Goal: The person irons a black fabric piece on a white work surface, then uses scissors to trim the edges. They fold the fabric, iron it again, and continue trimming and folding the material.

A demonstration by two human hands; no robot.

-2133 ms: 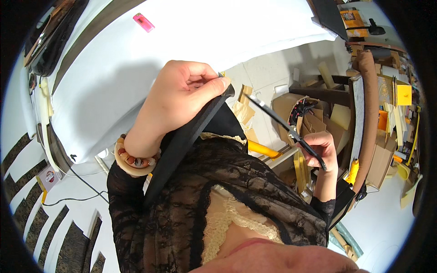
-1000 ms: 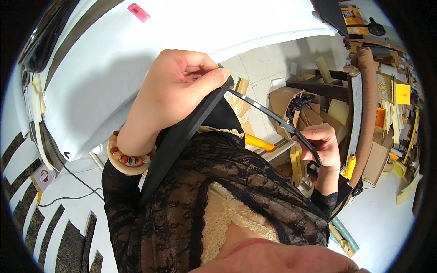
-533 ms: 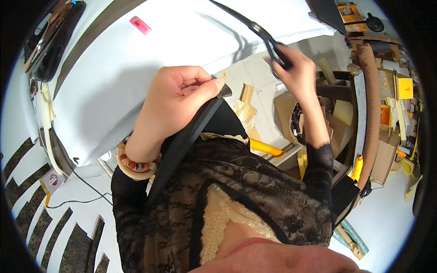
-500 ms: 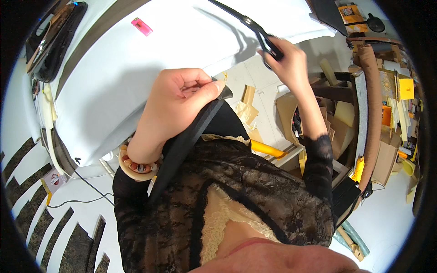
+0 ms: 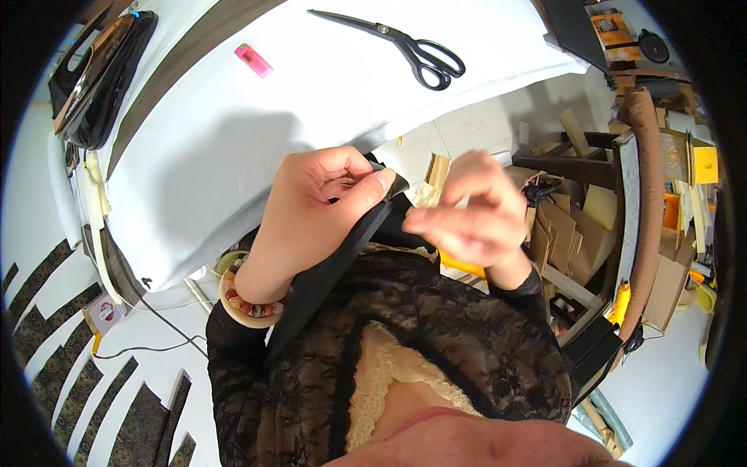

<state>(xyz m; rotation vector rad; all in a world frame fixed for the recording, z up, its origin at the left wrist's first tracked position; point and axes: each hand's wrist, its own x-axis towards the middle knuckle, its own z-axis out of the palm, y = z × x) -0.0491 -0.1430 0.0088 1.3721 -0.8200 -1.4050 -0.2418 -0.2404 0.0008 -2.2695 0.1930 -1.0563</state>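
My left hand (image 5: 319, 214) is closed, thumb against bent fingers, pinching the end of a black fabric strip (image 5: 323, 261). The strip slants from the pinch down past my wrist, along my left forearm. A dark folded tip of it pokes out beyond the thumb. Close to that tip, on its right, my right hand (image 5: 478, 218) is blurred by motion. Its fingers look bent and apart, with nothing visible in them. Black-handled scissors (image 5: 401, 43) lie with blades partly open on the white-covered table (image 5: 334, 101). A pink lighter (image 5: 254, 61) lies left of them.
An iron-like black appliance (image 5: 101, 82) stands at the far left. Cardboard pieces (image 5: 556, 229) and scraps fill the right side, beside a brown fabric roll (image 5: 643, 179). Dark patterned strips (image 5: 136, 428) lie at lower left, near a cable (image 5: 148, 354).
The scissors have left my right hand and now lie on the table. That hand has come down and left toward the strip. My left hand keeps its pinch, slightly lower in view.
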